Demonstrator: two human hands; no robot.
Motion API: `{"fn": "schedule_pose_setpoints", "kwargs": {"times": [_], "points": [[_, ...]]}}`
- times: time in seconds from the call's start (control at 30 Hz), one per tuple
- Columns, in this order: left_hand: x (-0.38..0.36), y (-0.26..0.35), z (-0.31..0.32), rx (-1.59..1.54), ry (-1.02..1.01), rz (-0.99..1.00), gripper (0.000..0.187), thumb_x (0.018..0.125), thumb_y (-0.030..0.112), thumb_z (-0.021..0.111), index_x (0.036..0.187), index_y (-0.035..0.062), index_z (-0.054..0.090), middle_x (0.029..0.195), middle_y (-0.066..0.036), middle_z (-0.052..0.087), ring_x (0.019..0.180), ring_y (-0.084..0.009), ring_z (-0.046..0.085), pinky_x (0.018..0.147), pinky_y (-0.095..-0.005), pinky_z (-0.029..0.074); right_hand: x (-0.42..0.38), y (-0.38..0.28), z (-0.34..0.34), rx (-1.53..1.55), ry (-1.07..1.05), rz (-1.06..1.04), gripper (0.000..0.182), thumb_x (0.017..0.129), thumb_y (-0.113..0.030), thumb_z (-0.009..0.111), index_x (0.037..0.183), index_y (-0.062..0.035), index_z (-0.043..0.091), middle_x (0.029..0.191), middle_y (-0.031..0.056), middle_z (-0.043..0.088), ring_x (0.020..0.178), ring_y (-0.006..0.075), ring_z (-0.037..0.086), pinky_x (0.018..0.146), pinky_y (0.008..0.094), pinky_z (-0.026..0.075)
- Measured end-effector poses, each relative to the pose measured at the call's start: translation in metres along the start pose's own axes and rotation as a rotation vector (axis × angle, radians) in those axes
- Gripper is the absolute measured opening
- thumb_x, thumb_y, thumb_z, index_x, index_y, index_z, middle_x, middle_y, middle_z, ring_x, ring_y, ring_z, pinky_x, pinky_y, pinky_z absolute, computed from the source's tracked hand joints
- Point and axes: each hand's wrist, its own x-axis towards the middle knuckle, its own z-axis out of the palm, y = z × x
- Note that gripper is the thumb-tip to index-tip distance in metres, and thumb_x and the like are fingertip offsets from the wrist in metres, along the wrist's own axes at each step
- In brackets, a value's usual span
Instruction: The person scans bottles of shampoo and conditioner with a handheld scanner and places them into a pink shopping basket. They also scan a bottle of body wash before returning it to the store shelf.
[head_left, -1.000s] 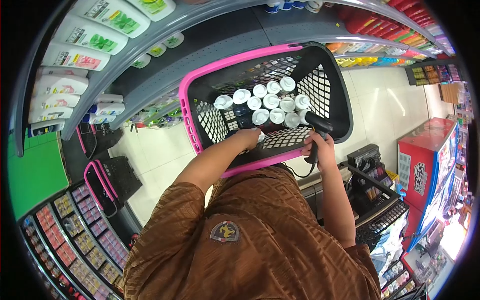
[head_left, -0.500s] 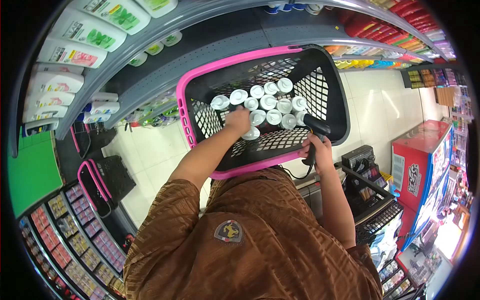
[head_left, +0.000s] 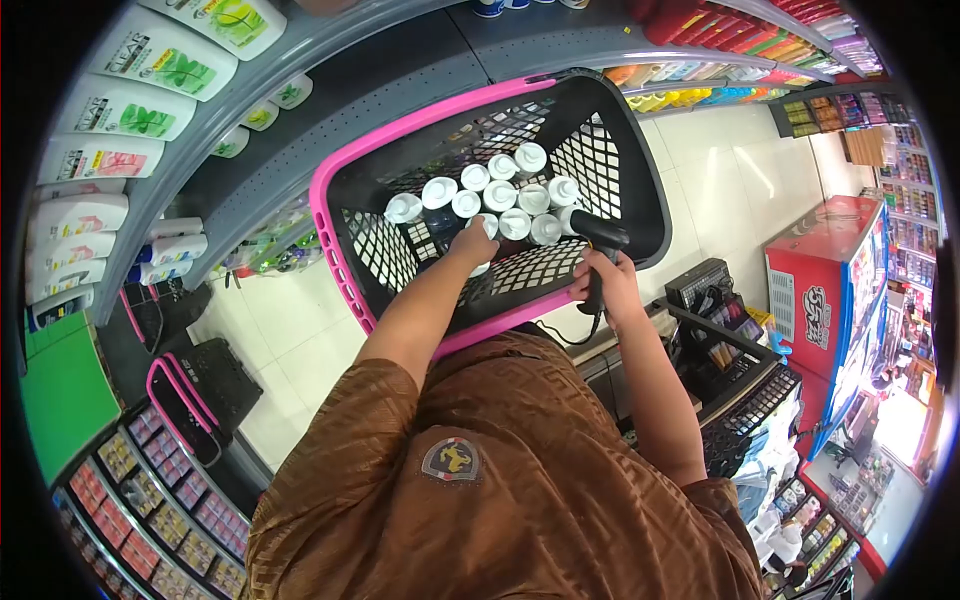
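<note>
A black mesh shopping basket (head_left: 640, 190) with a pink rim along its near and left sides is in front of my body. Several white-capped bottles (head_left: 500, 195) stand clustered inside it, seen from above. My left hand (head_left: 474, 250) reaches over the near rim, its fingers closed around the white cap of one bottle (head_left: 484, 224) in the front row. Over the near right rim, my right hand (head_left: 612, 290) grips a black handheld barcode scanner (head_left: 598, 233) by its handle. The scanner's head points left over the bottles, and a cable hangs from its handle.
Shelves with shampoo bottles (head_left: 150, 110) curve along the left and far side. More black-and-pink baskets (head_left: 205, 400) are on the left near a rack of small packets (head_left: 150, 490). A red freezer (head_left: 820, 290) and a black rack (head_left: 735, 340) stand at the right.
My left hand has shifted from the gap between bottles onto a neighbouring bottle's cap. The right hand keeps its hold on the scanner. The whole view has moved slightly, placing the basket further left.
</note>
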Motion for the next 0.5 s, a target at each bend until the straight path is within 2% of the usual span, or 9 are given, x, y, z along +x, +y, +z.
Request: {"fn": "schedule_pose_setpoints", "kwargs": {"times": [0.03,0.1,0.13,0.23,0.3,0.33,0.4,0.47,0.5], "points": [[-0.008,0.008,-0.014,0.004,0.005,0.001,0.072,0.083,0.033,0.073,0.145,0.0097,0.045,0.122,-0.022,0.068,0.111,-0.0365,0.067,0.095,-0.0458,0.053,0.001,0.000,0.000,0.004,-0.003,-0.004,0.019,0.092,-0.015,0.068,0.091,0.0015,0.059,0.074,0.0121,0.062,0.053,0.0229,0.062,0.046,0.0332,0.050],[-0.030,0.026,-0.047,0.141,0.061,0.111,0.062,0.083,0.036,0.073,0.138,0.0120,0.054,0.117,-0.021,0.070,0.110,-0.0365,0.067,0.094,-0.0458,0.053,0.002,0.002,-0.001,0.037,0.008,0.017,0.021,0.092,-0.016,0.069,0.093,0.0017,0.058,0.075,0.0124,0.062,0.055,0.0233,0.063,0.046,0.0335,0.050],[-0.047,0.037,-0.066,0.138,0.109,0.150,0.051,0.084,0.038,0.073,0.128,0.0135,0.063,0.115,-0.019,0.071,0.108,-0.0362,0.068,0.092,-0.0465,0.053,-0.001,0.003,-0.001,0.051,0.009,0.024,0.021,0.092,-0.016,0.069,0.093,0.0017,0.058,0.075,0.0124,0.062,0.055,0.0233,0.063,0.046,0.0335,0.050],[-0.102,0.066,-0.125,0.130,0.161,0.344,0.045,0.086,0.039,0.073,0.123,0.0126,0.067,0.106,-0.019,0.073,0.100,-0.0365,0.070,0.086,-0.0445,0.054,-0.001,-0.003,0.003,-0.027,0.019,0.006,0.023,0.092,-0.018,0.068,0.085,0.0010,0.059,0.069,0.0111,0.062,0.056,0.0226,0.065,0.048,0.0339,0.054],[-0.140,0.084,-0.164,0.026,0.205,0.415,0.040,0.088,0.038,0.072,0.117,0.0094,0.069,0.102,-0.019,0.073,0.096,-0.0381,0.070,0.084,-0.0450,0.054,0.003,0.000,-0.003,0.007,0.001,0.001,0.023,0.092,-0.019,0.069,0.086,0.0010,0.059,0.069,0.0110,0.062,0.056,0.0227,0.065,0.049,0.0341,0.055],[-0.158,0.092,-0.182,-0.023,0.231,0.431,0.038,0.090,0.034,0.073,0.115,0.0065,0.070,0.095,-0.018,0.074,0.087,-0.0346,0.072,0.078,-0.0405,0.055,0.003,0.003,-0.003,0.023,-0.017,0.005,0.023,0.092,-0.019,0.069,0.087,0.0010,0.059,0.070,0.0108,0.062,0.057,0.0228,0.066,0.049,0.0344,0.055],[-0.172,0.080,-0.199,-0.314,0.187,0.445,0.036,0.091,0.029,0.074,0.117,0.0041,0.069,0.094,-0.017,0.075,0.084,-0.0257,0.073,0.076,-0.0352,0.054,-0.001,0.000,0.002,-0.006,-0.001,-0.017,0.023,0.091,-0.019,0.070,0.090,0.0010,0.058,0.072,0.0113,0.063,0.057,0.0226,0.065,0.049,0.0343,0.055],[-0.203,0.082,-0.222,-0.324,0.202,0.455,0.034,0.092,0.023,0.074,0.118,0.0013,0.068,0.093,-0.014,0.075,0.085,-0.0167,0.071,0.075,-0.0313,0.053,0.000,0.002,-0.001,0.022,-0.009,-0.006,0.024,0.091,-0.019,0.070,0.091,0.0010,0.058,0.075,0.0119,0.063,0.056,0.0224,0.065,0.048,0.0344,0.054],[-0.217,0.082,-0.231,-0.388,0.195,0.448,0.031,0.092,0.016,0.074,0.118,-0.0006,0.067,0.094,-0.012,0.075,0.087,-0.0134,0.069,0.076,-0.0293,0.053,-0.001,0.000,0.000,0.038,-0.005,0.011,0.022,0.092,-0.015,0.068,0.097,0.0021,0.055,0.076,0.0133,0.063,0.056,0.0235,0.064,0.046,0.0346,0.051]]}}
